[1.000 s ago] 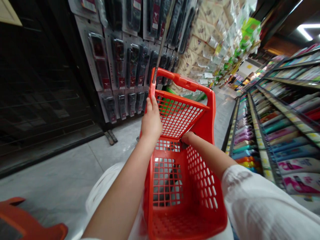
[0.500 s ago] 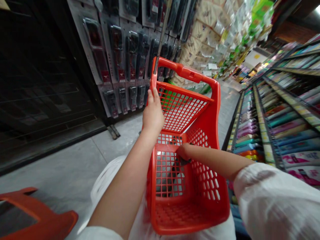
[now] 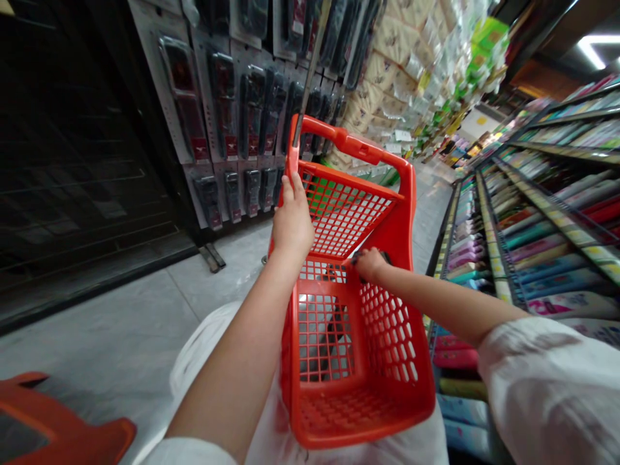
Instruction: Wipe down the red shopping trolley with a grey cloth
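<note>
Basket (image 3: 358,387), red plastic lattice, centre; left hand (image 3: 293,226), fingers straight along rim, grip unclear; right hand (image 3: 372,265), fingers curled round dark item (image 3: 385,257); hanging packets (image 3: 225,110), upper left; shelves (image 3: 559,216), right.

From my remote view I read the red basket (image 3: 359,342) as smooth, glossy plastic, the white sleeve (image 3: 547,394) as matt cloth, the grey floor (image 3: 130,349) as smooth, faintly shiny tile.

Compared with half a second ago, the right hand (image 3: 371,265) is rising inside the red basket (image 3: 361,378), right of centre. The right sleeve (image 3: 547,387) is shifting rightward, uncovering bright packages (image 3: 455,358) at lower right. A ceiling light (image 3: 591,55) is reappearing upper right.
</note>
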